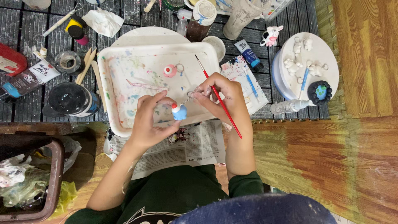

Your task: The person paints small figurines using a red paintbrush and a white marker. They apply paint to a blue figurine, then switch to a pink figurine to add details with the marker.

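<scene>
The left hand (150, 120) pinches a small blue plaster figurine with a red-and-white top (179, 111) between thumb and fingers, over the paint-smeared white plastic tray (120, 83); just beside that grip, the right hand (222, 97) pinches the figurine's metal keyring (190, 95) and clasps a thin red-handled paintbrush (219, 99)

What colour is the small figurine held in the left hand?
Light blue figurine with a red-and-white top, seen in the head view.

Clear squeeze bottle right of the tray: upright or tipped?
Tipped. The clear bottle lies on its side on the dark mat, nozzle pointing right.
</scene>
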